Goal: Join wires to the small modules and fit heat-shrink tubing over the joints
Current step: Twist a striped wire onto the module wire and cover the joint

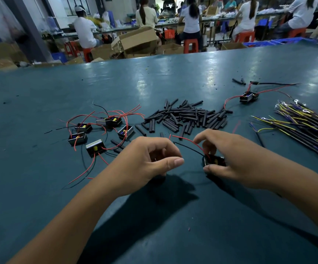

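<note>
We see a small black module [214,161] sitting low over the teal desk [173,77], pinched in the grip of the right hand [236,159]: the thumb lies along its near edge and the curled fingers come down on it from above. A red wire [187,140] and a black wire [188,148] rise out of the module and run left toward the left hand [144,159]. That hand's grip is curled, thumb tip close to the fingertips near the wire ends; we cannot tell whether it actually pinches anything.

Just beyond both hands lies a heap of black heat-shrink tubes [188,117]. To the left of it we see a cluster of loose modules [99,130] with red and black leads. Far right lies a bundle of black and yellow cables [304,126], and behind it one wired module [248,97].
</note>
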`<state>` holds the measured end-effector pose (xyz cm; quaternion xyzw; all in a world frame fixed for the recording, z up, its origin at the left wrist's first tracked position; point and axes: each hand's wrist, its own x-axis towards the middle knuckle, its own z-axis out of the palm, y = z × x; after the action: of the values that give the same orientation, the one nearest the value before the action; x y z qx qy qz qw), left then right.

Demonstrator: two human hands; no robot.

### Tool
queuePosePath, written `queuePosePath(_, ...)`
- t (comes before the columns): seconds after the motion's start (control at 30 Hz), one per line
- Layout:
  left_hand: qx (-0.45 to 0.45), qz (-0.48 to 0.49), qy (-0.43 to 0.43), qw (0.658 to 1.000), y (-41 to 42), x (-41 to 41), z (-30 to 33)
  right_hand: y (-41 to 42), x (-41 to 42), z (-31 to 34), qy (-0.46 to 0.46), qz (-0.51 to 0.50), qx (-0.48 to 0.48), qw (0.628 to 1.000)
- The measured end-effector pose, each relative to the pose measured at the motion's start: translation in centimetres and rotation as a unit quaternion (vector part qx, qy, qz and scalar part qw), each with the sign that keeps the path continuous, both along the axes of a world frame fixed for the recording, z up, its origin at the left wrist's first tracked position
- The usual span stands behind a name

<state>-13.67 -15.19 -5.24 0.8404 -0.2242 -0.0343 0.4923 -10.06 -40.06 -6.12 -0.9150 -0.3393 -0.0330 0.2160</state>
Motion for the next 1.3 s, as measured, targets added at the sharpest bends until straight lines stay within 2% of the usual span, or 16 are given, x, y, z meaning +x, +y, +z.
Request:
queuePosePath(0.07, -0.028, 0.014, 0.01, 0.999, -0.1, 0.1, -0.1, 0.1, 0.1, -0.3, -0.021, 0.017, -0.018, 0.999)
queuePosePath(0.23, -0.06, 0.033, 0.013, 0.998, 0.4, 0.6, 0.0, 0.2, 0.2, -0.2, 0.023, 0.038, -0.019, 0.999)
queuePosePath(0.37, -0.081, 0.019, 0.009, 0.996, 0.4, 0.7, -0.2, -0.2, 0.4, 0.8, 0.044, 0.015, 0.104, 0.994)
queuePosePath(0.47, -0.086, 0.016, 0.004, 0.996, 0.3, 0.7, -0.4, -0.3, 1.5, 1.6, 0.01, -0.05, 0.16, 0.986)
queuePosePath(0.57, -0.106, -0.001, 0.029, 0.994, 0.5, 0.7, -0.3, 0.3, 3.5, 2.6, -0.01, -0.094, 0.111, 0.989)
queuePosePath(0.7, -0.126, -0.027, 0.051, 0.99, 0.4, 0.6, -0.5, 4.2, 6.9, 3.2, -0.012, -0.039, -0.053, 0.998)
queuePosePath(0.8, -0.133, -0.037, 0.054, 0.989, 0.2, 0.5, -0.7, 8.5, 9.4, 2.3, -0.026, -0.06, -0.157, 0.985)
queuePosePath(0.9, -0.136, -0.039, 0.04, 0.989, 0.2, 0.6, -0.9, 11.3, 10.7, 1.0, 0.01, -0.057, -0.197, 0.979)
queuePosePath(1.03, -0.129, -0.048, 0.028, 0.99, 0.1, 0.5, -0.9, 12.2, 10.9, 0.4, 0.008, -0.055, -0.209, 0.976)
queuePosePath(1.1, -0.126, -0.049, 0.017, 0.991, 0.0, 0.5, -0.9, 12.0, 10.6, 1.0, 0.021, -0.067, -0.185, 0.98)
queuePosePath(1.17, -0.122, -0.055, -0.005, 0.991, 0.1, 0.7, -1.0, 11.0, 10.1, 2.2, 0.025, -0.093, -0.119, 0.988)
queuePosePath(1.23, -0.133, -0.057, -0.005, 0.989, 0.0, 0.7, -1.1, 9.2, 9.1, 3.7, 0.025, -0.113, -0.004, 0.993)
queuePosePath(1.3, -0.149, -0.054, 0.014, 0.987, -0.2, 0.7, -1.3, 6.8, 7.2, 4.9, 0.056, -0.106, 0.146, 0.982)
